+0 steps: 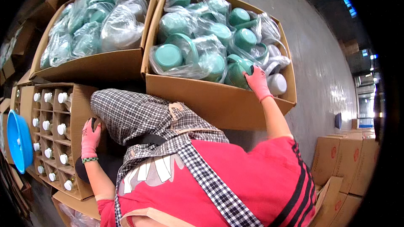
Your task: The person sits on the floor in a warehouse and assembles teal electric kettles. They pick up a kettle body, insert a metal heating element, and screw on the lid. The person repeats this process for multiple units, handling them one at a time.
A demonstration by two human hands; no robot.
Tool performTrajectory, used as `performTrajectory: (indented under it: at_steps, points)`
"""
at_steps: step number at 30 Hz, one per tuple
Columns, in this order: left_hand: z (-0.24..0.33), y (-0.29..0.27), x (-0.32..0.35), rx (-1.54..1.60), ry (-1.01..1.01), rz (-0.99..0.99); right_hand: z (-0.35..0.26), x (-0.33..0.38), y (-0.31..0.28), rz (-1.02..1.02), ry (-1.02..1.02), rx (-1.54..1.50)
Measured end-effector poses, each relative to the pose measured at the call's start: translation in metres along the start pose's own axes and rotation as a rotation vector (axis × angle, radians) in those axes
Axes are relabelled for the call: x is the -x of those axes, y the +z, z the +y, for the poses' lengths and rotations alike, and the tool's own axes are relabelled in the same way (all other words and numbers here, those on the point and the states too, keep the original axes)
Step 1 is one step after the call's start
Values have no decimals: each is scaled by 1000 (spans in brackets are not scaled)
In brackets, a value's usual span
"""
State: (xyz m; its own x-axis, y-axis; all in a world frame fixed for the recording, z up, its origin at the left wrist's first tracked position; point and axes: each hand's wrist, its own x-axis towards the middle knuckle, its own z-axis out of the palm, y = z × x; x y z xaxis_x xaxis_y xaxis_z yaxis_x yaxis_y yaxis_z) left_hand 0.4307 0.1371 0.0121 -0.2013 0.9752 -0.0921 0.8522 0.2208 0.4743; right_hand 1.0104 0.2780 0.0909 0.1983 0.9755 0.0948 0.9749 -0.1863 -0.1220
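My right hand [257,83], in a pink glove with dark fingertips, closes on a green plastic jug-like piece [237,72] in the right-hand carton [210,103]. Around it lie several more green pieces [168,56] with round ends and loop handles, many in clear plastic bags. Pale grey ones [276,85] lie beside my right wrist. At the left, my left hand [91,136], gloved the same way, rests against the side of a divided carton [83,101]. Its fingers look slightly apart, with nothing visible in them. White-capped glass-like bottles [62,129] stand in that carton's compartments.
Another open carton [92,62] of bagged green and clear pieces adjoins at the upper left. A blue basin [19,141] sits at the far left. Stacked closed cartons [347,155] stand at the right. Grey floor [309,59] runs along the right side.
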Motion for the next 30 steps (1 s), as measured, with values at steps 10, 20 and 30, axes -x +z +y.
performTrajectory:
  at_steps: [10,20,30]
  points:
    - [-48,-4,62,-190,-214,33,-10,-52,-86,-106,-148,-72]
    - [-56,-11,129,-107,-416,26,-99,-48,22,-42,-135,-56]
    - [-48,-13,128,-74,-352,74,-114,-92,-39,-20,-259,-1303]
